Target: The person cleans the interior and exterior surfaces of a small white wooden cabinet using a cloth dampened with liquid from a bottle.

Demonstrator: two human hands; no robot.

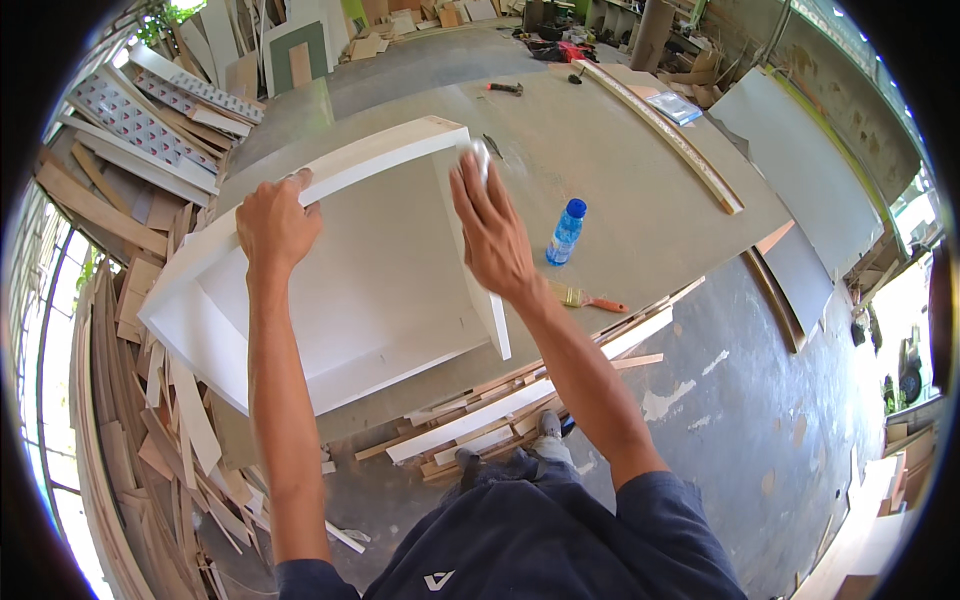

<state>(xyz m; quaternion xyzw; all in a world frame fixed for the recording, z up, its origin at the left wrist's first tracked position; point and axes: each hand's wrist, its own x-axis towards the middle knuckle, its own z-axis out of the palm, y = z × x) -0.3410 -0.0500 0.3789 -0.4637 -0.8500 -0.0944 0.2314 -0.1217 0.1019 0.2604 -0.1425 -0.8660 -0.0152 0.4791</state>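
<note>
"What's gripping?"

"The left hand [278, 225] is clamping the box's [390, 153] far rim. The right hand [492, 230] is touching a blurred white pad [482, 158]; I can't tell whether it's gripping."

"How is the box lying?"

"It's resting on the table [620, 150], extending leftward from the right hand, its long axis running left to right, slanting away. The right hand is sitting nearer the far right corner."

We've got one head-worn fisheye, angled down and forward past the navy short-sleeved shirt [560, 550]. We sit close above the white rectangular open box [390, 160]; the flat grey-brown tabletop [610, 150] stretches ahead.
</note>
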